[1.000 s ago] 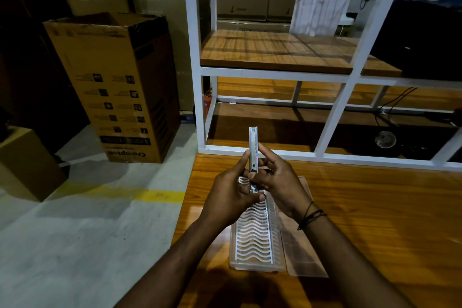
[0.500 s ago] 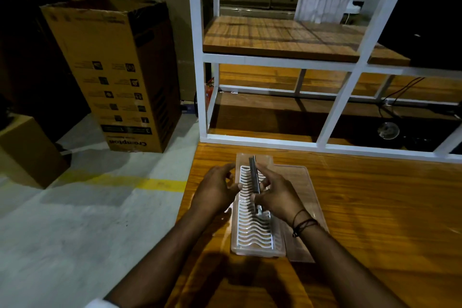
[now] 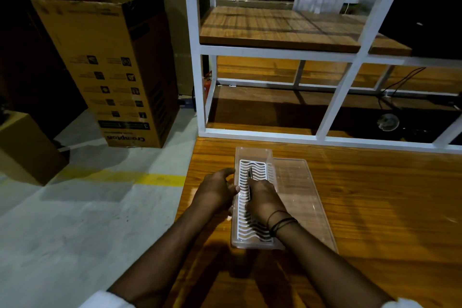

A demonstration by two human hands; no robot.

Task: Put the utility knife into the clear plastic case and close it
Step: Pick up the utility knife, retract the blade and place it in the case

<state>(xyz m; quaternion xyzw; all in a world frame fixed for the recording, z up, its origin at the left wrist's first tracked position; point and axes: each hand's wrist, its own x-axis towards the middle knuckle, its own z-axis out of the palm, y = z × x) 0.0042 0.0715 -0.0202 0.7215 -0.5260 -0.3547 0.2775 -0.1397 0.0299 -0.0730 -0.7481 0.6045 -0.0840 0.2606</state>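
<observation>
A clear plastic case (image 3: pixel 253 153) with a white wavy insert lies open on the wooden table, its flat clear lid (image 3: pixel 300 190) spread out to the right. My right hand (image 3: pixel 263 199) is inside the case, shut on a slim metal utility knife (image 3: pixel 250 174) that lies low along the insert, its tip pointing away from me. Most of the knife is hidden under my fingers. My left hand (image 3: pixel 217 189) rests against the case's left wall, fingers curled on its edge.
A white metal shelf frame (image 3: pixel 200 77) with wooden boards stands just beyond the table's far edge. The table's left edge (image 3: pixel 186 197) drops to a grey floor with a yellow line. Cardboard boxes (image 3: pixel 110 67) stand at the left.
The knife went from upright above the case, held by both hands, down into the case. My left hand let go of it and moved to the case's left wall.
</observation>
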